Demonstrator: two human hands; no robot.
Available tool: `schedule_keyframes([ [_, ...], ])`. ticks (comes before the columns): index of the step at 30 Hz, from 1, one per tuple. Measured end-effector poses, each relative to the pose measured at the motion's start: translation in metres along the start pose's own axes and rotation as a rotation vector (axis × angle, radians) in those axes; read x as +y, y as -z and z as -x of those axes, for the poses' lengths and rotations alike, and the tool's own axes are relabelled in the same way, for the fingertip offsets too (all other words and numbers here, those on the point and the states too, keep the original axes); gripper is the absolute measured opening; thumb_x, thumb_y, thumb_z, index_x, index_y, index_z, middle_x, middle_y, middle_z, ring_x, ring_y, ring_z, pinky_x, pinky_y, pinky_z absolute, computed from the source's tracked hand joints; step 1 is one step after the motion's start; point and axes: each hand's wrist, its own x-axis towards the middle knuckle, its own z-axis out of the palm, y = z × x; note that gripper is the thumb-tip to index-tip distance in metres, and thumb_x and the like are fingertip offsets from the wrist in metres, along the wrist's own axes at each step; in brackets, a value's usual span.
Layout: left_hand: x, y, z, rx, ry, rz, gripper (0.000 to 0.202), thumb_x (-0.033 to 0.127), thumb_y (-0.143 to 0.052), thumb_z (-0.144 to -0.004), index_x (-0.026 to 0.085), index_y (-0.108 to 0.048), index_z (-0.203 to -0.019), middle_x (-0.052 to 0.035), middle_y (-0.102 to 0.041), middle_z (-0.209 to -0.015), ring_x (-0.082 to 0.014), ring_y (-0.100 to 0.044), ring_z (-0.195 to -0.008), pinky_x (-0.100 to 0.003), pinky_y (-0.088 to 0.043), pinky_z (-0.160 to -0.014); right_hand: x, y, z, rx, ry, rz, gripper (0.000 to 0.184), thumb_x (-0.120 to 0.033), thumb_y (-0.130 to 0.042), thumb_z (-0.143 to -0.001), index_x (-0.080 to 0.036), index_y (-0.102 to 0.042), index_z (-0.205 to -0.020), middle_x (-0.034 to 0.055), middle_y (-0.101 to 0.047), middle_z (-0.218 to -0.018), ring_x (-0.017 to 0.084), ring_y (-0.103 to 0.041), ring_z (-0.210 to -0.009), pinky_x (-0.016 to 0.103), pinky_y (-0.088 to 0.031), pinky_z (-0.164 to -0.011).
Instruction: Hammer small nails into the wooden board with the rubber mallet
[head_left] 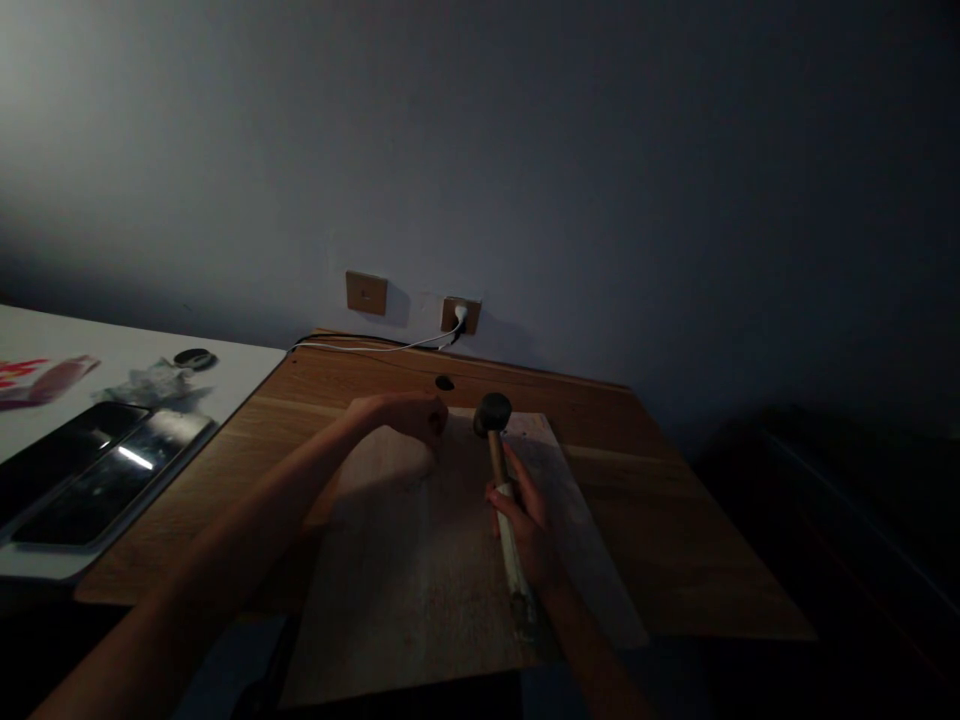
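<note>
The right grip [529, 528] wraps the black-headed mallet [493, 414], its head beyond; left grip [416, 413] curls leftward, contents unclear.

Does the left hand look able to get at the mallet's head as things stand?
Probably yes: the left hand is near the mallet's black head with nothing visible between them, and the right hand grips only the handle.

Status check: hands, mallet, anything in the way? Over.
Right hand closed around the mallet. Left hand curled near the board's far edge, its grip unclear. White cable along the table's back edge, beyond the board.
</note>
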Motion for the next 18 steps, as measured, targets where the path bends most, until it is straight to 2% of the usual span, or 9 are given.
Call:
schedule_keyframes([
  [3,0.003,0.0,0.002,-0.063,-0.011,-0.025,0.012,0.022,-0.077,-0.071,0.019,-0.076,-0.082,0.0009,-0.074,-0.077,-0.0119,-0.062,-0.066,-0.019,-0.04,-0.057,0.0,0.0,0.0,0.011,-0.007,0.008,0.079,-0.037,-0.07,-0.082,-0.027,-0.042,-0.155,-0.0034,-0.06,-0.083,0.009,-0.047,-0.052,0.022,-0.041,-0.045],
  [8,0.002,-0.007,-0.007,0.031,-0.071,-0.09,0.008,0.019,-0.077,-0.071,0.019,-0.076,-0.079,0.0001,-0.073,-0.077,-0.0127,-0.062,-0.068,-0.021,-0.04,-0.059,-0.002,0.0,0.001,-0.005,0.001,0.008,0.077,-0.037,-0.071,-0.083,-0.027,-0.044,-0.154,-0.0025,-0.061,-0.085,0.009,-0.049,-0.054,0.022,-0.042,-0.047],
  [14,0.001,-0.008,-0.005,0.036,-0.071,-0.063,0.021,0.016,-0.079,-0.071,0.019,-0.074,-0.09,-0.0001,-0.075,-0.087,-0.0139,-0.065,-0.074,-0.02,-0.043,-0.062,0.002,0.001,0.0,0.002,0.0,-0.002,0.078,-0.036,-0.07,-0.083,-0.026,-0.041,-0.155,-0.0034,-0.059,-0.083,0.009,-0.048,-0.052,0.022,-0.04,-0.045],
  [18,0.008,-0.005,-0.002,0.036,-0.075,-0.014,0.028,0.011,-0.077,-0.072,0.019,-0.071,-0.097,0.0012,-0.074,-0.084,-0.0132,-0.067,-0.075,-0.019,-0.043,-0.062,0.006,0.002,-0.002,-0.014,0.015,-0.029,0.078,-0.036,-0.07,-0.084,-0.027,-0.041,-0.155,-0.0034,-0.059,-0.085,0.008,-0.047,-0.051,0.022,-0.04,-0.045],
])
